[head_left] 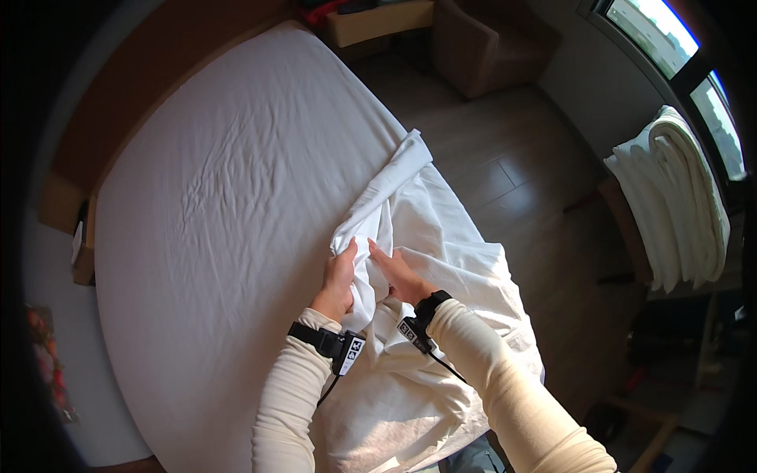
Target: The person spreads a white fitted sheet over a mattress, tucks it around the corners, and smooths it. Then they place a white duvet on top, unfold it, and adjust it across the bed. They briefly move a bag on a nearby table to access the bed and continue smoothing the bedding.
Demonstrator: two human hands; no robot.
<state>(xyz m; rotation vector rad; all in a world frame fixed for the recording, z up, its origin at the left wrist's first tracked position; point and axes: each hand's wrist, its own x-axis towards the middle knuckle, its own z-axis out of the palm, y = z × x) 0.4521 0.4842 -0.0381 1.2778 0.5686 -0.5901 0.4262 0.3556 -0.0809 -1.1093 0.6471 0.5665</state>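
Note:
A white sheet [441, 213] lies bunched and rumpled over the near right part of the bed, its far edge gathered into a thick fold that runs toward the right side. My left hand [338, 280] is closed on this fold, thumb on top, fingers mostly hidden behind the cloth. Close beside it, my right hand [398, 273] also grips the sheet, its thumb pointing to the left hand and its fingers tucked under the fabric. Under the sheet and to its left spreads the bed's smooth white fitted cover [236, 173], creased near the middle. Both wrists wear black straps with small devices.
A folded white quilt [670, 197] rests on a chair at the right by the window. An armchair [481, 47] and a wooden nightstand [382, 24] stand at the far side. Brown wooden flooring [505, 177] runs along the bed's right edge.

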